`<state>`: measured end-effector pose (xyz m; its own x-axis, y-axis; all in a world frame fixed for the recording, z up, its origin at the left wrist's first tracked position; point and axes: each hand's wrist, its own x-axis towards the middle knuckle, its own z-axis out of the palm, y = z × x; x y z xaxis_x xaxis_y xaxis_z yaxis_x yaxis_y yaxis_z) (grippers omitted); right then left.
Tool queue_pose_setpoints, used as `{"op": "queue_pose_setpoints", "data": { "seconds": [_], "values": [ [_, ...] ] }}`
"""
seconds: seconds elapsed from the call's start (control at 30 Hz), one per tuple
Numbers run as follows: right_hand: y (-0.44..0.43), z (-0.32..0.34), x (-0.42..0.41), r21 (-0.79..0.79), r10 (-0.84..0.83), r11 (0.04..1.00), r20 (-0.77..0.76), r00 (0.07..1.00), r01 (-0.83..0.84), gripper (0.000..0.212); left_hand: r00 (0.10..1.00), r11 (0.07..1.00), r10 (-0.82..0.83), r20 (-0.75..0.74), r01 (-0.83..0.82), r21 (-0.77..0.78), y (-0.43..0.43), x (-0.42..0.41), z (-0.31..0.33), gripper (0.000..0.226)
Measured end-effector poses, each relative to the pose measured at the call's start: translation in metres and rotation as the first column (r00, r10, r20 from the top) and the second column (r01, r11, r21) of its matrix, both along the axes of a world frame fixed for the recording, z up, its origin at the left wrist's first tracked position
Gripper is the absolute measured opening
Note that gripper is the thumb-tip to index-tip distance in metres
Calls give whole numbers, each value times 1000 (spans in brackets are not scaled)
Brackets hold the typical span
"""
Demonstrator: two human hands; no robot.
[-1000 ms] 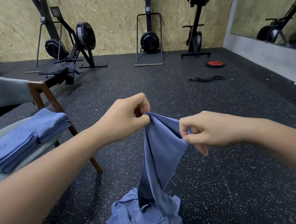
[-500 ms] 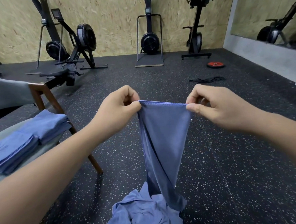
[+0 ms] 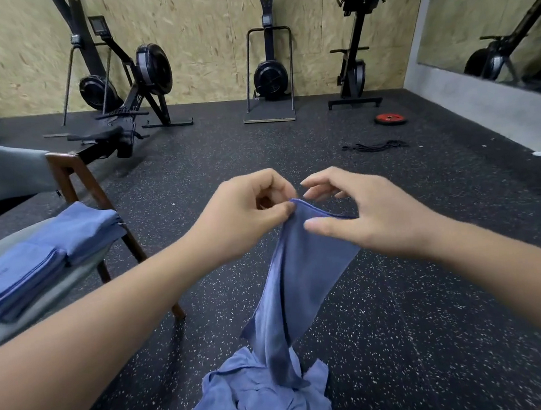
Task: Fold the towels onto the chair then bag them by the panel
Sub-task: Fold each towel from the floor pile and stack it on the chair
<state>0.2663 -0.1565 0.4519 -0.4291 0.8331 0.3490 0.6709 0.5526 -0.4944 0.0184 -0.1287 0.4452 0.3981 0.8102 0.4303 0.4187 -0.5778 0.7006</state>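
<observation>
A blue towel (image 3: 305, 274) hangs in front of me, its lower end reaching a crumpled pile of blue towels (image 3: 265, 400) on the floor. My left hand (image 3: 240, 217) pinches the towel's top corner. Close beside it, my right hand (image 3: 373, 218) is loose: the thumb lies on the front of the cloth and the fingers spread behind the top edge. Two stacks of folded blue towels (image 3: 76, 230) rest on the grey seat of a wooden-framed chair (image 3: 71, 177) at the left. No bag is in view.
Black speckled rubber floor all around. A rowing machine (image 3: 139, 95) and two other upright machines stand along the chipboard wall (image 3: 199, 30) at the back. A red weight plate (image 3: 389, 118) and black bands (image 3: 376, 146) lie at the far right, near a wall mirror.
My right hand has slid left along the towel's top edge towards my left hand and loosened its pinch. The stretched edge has gone slack and the towel hangs lower.
</observation>
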Motion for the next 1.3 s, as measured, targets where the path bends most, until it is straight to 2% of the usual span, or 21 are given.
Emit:
{"op": "queue_pose_setpoints", "data": {
  "seconds": [0.1,0.23,0.33,0.43,0.6,0.73,0.83,1.07,1.2,1.3],
  "values": [
    [1,-8,-13,-20,54,998,-76,996,-55,28,999,999,-37,-13,37,-4,-4,9,-3,10],
    [10,-11,-11,-4,46,999,-137,989,-47,6,995,997,-17,93,24,-70,-2,10,-8,11],
    [13,-13,-10,11,29,1000,-142,989,-28,9,987,991,11,159,11,-136,-2,13,-17,15],
    [15,-13,-9,8,24,1000,-162,987,-23,9,991,982,-6,134,31,-189,-4,17,-30,11],
    [15,-9,-9,15,-12,1000,-203,979,15,8,973,988,78,215,-47,-145,-7,25,-37,22],
    [10,-5,-9,11,-40,999,-240,970,44,9,964,993,57,260,-26,-118,-10,30,-36,17],
    [8,-3,-9,-1,-39,999,-245,969,40,9,954,986,23,298,27,-164,-8,30,-39,15],
    [5,-1,-8,-25,-25,1000,-272,962,19,11,971,970,-119,207,159,-186,-6,33,-51,1],
    [6,3,-6,-7,6,1000,-291,957,-9,11,980,952,-181,85,196,-234,-2,30,-58,25],
    [7,5,-4,-13,39,999,-314,949,-46,10,966,932,-257,31,256,-258,-7,29,-60,27]
  ]
}}
